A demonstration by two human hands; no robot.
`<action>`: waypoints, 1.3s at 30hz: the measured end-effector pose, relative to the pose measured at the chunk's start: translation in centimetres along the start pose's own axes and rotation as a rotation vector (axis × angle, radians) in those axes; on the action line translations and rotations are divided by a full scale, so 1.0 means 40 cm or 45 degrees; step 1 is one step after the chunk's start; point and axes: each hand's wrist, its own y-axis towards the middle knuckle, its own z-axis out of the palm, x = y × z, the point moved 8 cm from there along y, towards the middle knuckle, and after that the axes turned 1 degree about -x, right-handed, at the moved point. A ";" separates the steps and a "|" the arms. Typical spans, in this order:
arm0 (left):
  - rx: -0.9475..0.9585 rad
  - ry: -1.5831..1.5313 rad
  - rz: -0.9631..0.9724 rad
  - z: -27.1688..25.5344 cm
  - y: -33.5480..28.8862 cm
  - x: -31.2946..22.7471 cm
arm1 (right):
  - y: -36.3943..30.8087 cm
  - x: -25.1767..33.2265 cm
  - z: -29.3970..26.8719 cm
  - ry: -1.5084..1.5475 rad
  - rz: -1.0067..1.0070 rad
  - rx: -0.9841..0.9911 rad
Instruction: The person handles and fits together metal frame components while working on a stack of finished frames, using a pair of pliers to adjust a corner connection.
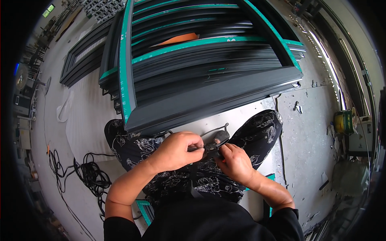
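Stacked frames (209, 72) ahead, cable coil (90, 174) left of knees

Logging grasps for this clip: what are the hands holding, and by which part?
Both hands, left hand and right hand, pinch a thin black rubber strip near its end.

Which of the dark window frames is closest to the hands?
The big frame on top of the stack, right above the knees. Its bottom bar nearly reaches the left hand and right hand; the other frames lie farther off, upper left.

A thin black rubber strip (217, 130) looped above the lap, its near end pinched beside a small dark tool (212, 146), just below the dark frame stack.
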 end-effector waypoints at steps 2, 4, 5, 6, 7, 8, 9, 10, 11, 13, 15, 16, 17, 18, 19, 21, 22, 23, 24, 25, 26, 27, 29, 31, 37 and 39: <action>-0.005 -0.008 -0.016 0.008 0.002 0.011 | -0.012 -0.008 0.004 -0.074 0.037 -0.008; -0.011 -0.014 -0.032 0.003 0.001 0.013 | -0.027 -0.037 -0.002 -0.220 0.114 -0.033; -0.032 -0.111 -0.036 -0.008 -0.003 0.006 | -0.045 -0.064 -0.007 -0.250 0.156 -0.058; -0.055 -0.205 -0.037 -0.020 -0.004 0.000 | -0.071 -0.095 -0.001 -0.354 0.247 -0.011; -0.090 -0.250 0.009 -0.036 -0.002 -0.004 | -0.108 -0.121 0.007 -0.460 0.345 0.037; -0.095 -0.386 -0.066 -0.040 0.008 0.002 | -0.141 -0.128 0.022 -0.529 0.366 0.093; -0.098 -0.520 -0.141 -0.042 0.017 -0.004 | -0.172 -0.116 0.041 -0.611 0.322 0.175; -0.068 -0.625 -0.111 -0.043 0.032 -0.035 | -0.196 -0.100 0.054 -0.610 0.310 0.242; -0.061 -0.623 -0.100 -0.041 0.052 -0.047 | -0.218 -0.085 0.066 -0.609 0.300 0.308; -0.044 -0.710 0.166 -0.045 0.084 -0.113 | -0.243 -0.055 0.072 -0.558 0.228 0.270; -0.020 -0.623 0.194 -0.043 0.131 -0.149 | -0.259 -0.053 0.074 -0.523 0.324 0.334; -0.003 -0.684 0.225 -0.037 0.153 -0.164 | -0.267 -0.053 0.071 -0.503 0.339 0.329; 0.015 -0.744 0.256 -0.032 0.174 -0.179 | -0.271 -0.052 0.068 -0.482 0.353 0.323; 0.026 -0.738 0.266 -0.029 0.194 -0.192 | -0.271 -0.046 0.056 -0.478 0.355 0.288; 0.083 -0.708 0.275 -0.021 0.213 -0.208 | -0.271 -0.051 0.047 -0.482 0.359 0.274; 0.147 -0.670 0.290 -0.012 0.247 -0.240 | -0.251 -0.056 -0.002 -0.208 0.304 0.068; 0.202 -0.641 0.280 0.000 0.261 -0.250 | -0.216 -0.044 -0.055 -0.141 0.340 -0.099; 0.255 -0.611 0.268 0.012 0.272 -0.259 | -0.180 -0.038 -0.095 -0.043 0.242 -0.246; 0.298 -0.619 0.254 0.026 0.287 -0.268 | -0.151 -0.044 -0.132 0.098 0.268 -0.391; 0.296 -0.610 0.255 0.033 0.300 -0.278 | -0.119 -0.046 -0.161 0.243 0.282 -0.534; 0.348 -0.521 0.272 0.050 0.309 -0.288 | -0.083 -0.058 -0.172 0.511 0.322 -0.685; 0.402 -0.433 0.291 0.069 0.315 -0.299 | -0.056 -0.077 -0.183 0.777 0.363 -0.832; 0.457 -0.424 0.233 0.095 0.319 -0.316 | 0.001 -0.102 -0.197 1.016 0.393 -0.781; 0.450 -0.348 0.217 0.099 0.320 -0.332 | 0.030 -0.125 -0.206 1.188 0.410 -0.917; -0.163 -0.291 0.427 -0.079 0.189 -0.295 | 0.052 -0.164 -0.226 1.391 0.430 -0.874; -0.370 -0.255 0.337 -0.140 0.100 -0.226 | 0.057 -0.183 -0.211 1.451 0.450 -0.857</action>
